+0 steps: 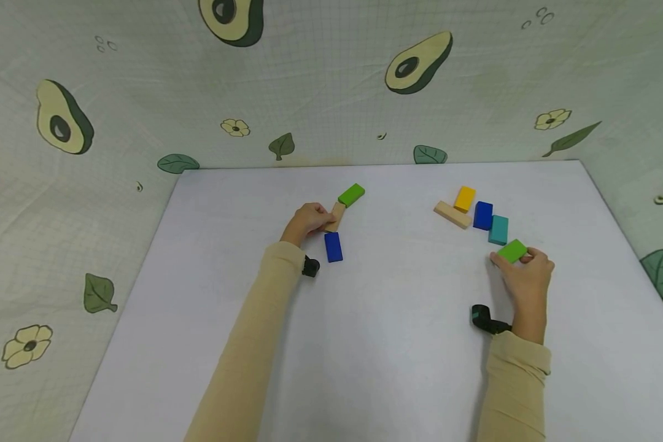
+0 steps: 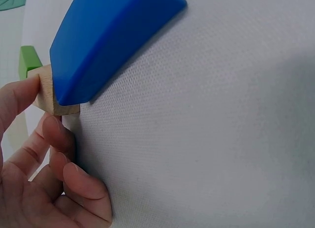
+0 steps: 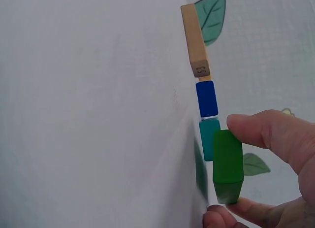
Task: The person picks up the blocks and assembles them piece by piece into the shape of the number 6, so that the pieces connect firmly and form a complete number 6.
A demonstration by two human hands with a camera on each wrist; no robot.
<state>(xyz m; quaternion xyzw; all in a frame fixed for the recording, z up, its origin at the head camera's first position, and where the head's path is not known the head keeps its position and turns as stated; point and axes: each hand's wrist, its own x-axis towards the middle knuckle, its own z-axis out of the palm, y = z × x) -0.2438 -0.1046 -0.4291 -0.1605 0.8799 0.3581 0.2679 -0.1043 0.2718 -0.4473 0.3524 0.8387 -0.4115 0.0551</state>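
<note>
My left hand [image 1: 308, 219] pinches a plain wooden block [image 1: 339, 212] between thumb and finger at its near end. A green block [image 1: 351, 194] sits at the far end of this wooden block, and a blue block [image 1: 334, 247] lies at the near end. In the left wrist view the blue block [image 2: 108, 46] looms large past the fingers, partly covering the wooden one. On the right, another green block [image 3: 228, 159] is pinched by my right hand [image 1: 530, 276], thumb on one side and fingers on the other. It overlaps the teal block [image 3: 208, 139] in the right wrist view.
Beyond the right hand, the teal block [image 1: 498, 229], a second blue block [image 1: 483, 215], a yellow block [image 1: 465, 199] and a wooden block [image 1: 452, 215] form a crooked line. All lie on a white table [image 1: 398, 344]. Patterned cloth [image 1: 320, 80] hangs behind its back edge.
</note>
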